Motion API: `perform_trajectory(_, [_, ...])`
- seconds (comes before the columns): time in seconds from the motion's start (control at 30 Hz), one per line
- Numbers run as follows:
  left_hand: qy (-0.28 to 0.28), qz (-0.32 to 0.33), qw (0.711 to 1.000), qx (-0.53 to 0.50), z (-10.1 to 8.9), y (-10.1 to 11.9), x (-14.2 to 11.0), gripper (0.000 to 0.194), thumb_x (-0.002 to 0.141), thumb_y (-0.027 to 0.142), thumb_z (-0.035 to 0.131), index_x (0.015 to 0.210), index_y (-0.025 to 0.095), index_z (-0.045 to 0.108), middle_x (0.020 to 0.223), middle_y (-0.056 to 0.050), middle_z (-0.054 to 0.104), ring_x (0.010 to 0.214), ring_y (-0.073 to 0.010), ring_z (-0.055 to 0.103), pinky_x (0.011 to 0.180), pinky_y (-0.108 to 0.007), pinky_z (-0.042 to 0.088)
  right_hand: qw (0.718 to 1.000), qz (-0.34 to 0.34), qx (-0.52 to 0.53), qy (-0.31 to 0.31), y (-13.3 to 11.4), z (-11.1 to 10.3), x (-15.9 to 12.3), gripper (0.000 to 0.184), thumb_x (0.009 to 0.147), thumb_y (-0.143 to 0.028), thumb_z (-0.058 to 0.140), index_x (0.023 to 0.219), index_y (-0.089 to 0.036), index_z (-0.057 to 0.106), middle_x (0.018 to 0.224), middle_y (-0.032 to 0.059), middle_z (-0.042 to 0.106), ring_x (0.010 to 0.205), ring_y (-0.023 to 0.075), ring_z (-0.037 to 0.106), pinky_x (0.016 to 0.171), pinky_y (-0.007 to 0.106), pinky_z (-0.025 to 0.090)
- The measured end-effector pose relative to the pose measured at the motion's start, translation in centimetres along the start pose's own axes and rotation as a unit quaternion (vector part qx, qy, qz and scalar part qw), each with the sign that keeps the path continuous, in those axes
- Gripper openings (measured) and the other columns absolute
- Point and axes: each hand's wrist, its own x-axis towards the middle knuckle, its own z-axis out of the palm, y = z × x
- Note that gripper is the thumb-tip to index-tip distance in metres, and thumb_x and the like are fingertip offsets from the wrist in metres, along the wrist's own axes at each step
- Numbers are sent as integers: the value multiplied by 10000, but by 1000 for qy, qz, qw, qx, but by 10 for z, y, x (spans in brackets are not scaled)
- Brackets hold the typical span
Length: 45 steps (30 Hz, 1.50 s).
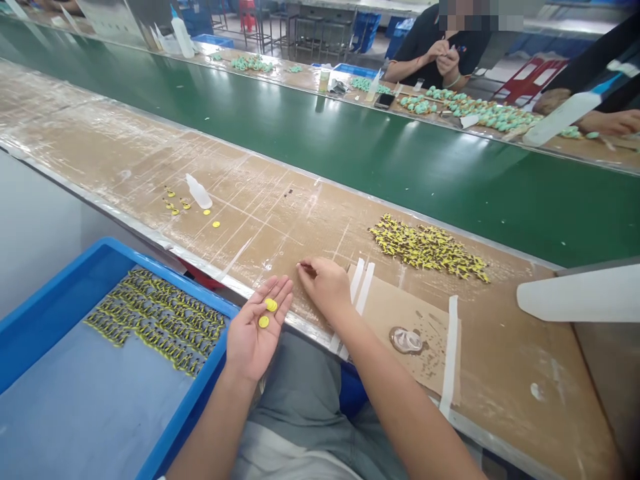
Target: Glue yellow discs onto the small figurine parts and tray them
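Note:
Palm up above the table's front edge, my left hand holds a few small round yellow discs on its palm and fingers. My right hand rests low over the tabletop just to the right, thumb and fingers closed in a pinch; whatever may be between the fingertips is hidden. Further left on the table, two loose yellow discs lie by a white squeeze bottle. Beside the bottle are several small yellow-and-dark figures on discs. A heap of small yellow-and-black pieces lies to the right.
A blue tray at lower left holds rows of yellow-and-black figures. Taped cardboard bears a glue-like puddle. Beyond the table runs a green conveyor belt. Across it, a person handles something small near mint-green pieces.

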Motion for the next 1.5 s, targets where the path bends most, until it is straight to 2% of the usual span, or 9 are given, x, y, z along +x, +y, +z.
perform_trajectory(0.13, [-40,-1,999,20,-3,-2,-1,451,800,-56,504,1200,98,644,1314,-191,642,1289,-289,553,1070,-411,478,1000,-2,-22,4,4,3,-1,168,888,-221,597,999,-185,718,906,77,755,860,222,687,793,320,507])
perform_trajectory(0.3, [1,-17,1000,-2,-2,-4,-3,327,798,-27,528,1050,83,704,1133,-178,717,1145,-257,655,1038,-393,501,999,-20,-26,27,-4,-9,-9,232,910,-253,590,1091,-150,691,1008,112,741,968,236,667,862,327,492])
perform_trajectory(0.47, [49,2,998,-25,5,-24,-16,179,844,124,556,896,107,727,923,-106,723,920,-191,701,901,-321,566,998,-3,62,-4,-43,-40,-62,173,885,-362,654,810,-215,708,675,4,667,651,141,631,666,243,479])
perform_trajectory(0.67, [43,5,999,-1,18,-55,-34,101,798,209,632,742,151,693,817,-46,669,876,-184,677,816,-272,571,977,121,153,-85,-61,-54,-110,115,789,-254,774,899,-255,742,963,11,697,844,141,672,732,226,509])
perform_trajectory(0.87, [-2,-59,995,80,23,-69,-39,98,795,241,676,731,168,683,728,-1,572,746,-130,582,734,-228,522,970,75,231,-24,-48,-82,-123,92,864,-211,698,895,-256,772,872,-2,720,835,119,677,781,190,504])
perform_trajectory(1.0, [-112,-180,945,250,12,-68,-41,207,851,336,687,876,142,755,771,-34,596,661,-103,485,590,-192,416,981,59,169,-70,-34,-116,-128,53,844,-246,731,799,-228,753,734,-25,723,638,101,646,629,185,458])
perform_trajectory(1.2, [-229,-263,850,396,13,-66,-45,347,763,396,779,600,92,741,636,-18,483,546,-64,298,503,-226,205,971,13,118,-208,-14,-156,-121,134,712,-293,856,733,-216,747,664,-38,741,591,101,662,564,172,421])
perform_trajectory(1.33, [-179,-269,862,391,10,-80,-47,364,662,430,850,564,100,732,535,1,476,473,-30,250,473,-220,146,967,-28,71,-242,-7,-162,-119,157,723,-328,848,731,-216,738,658,-41,732,595,101,659,563,177,422])
perform_trajectory(1.5, [-25,-204,933,295,-8,-107,-41,380,534,436,917,715,138,762,489,38,516,388,13,209,405,-166,152,986,-78,-46,-139,-2,-148,-131,164,896,-329,681,826,-187,723,736,32,728,652,141,658,612,227,451])
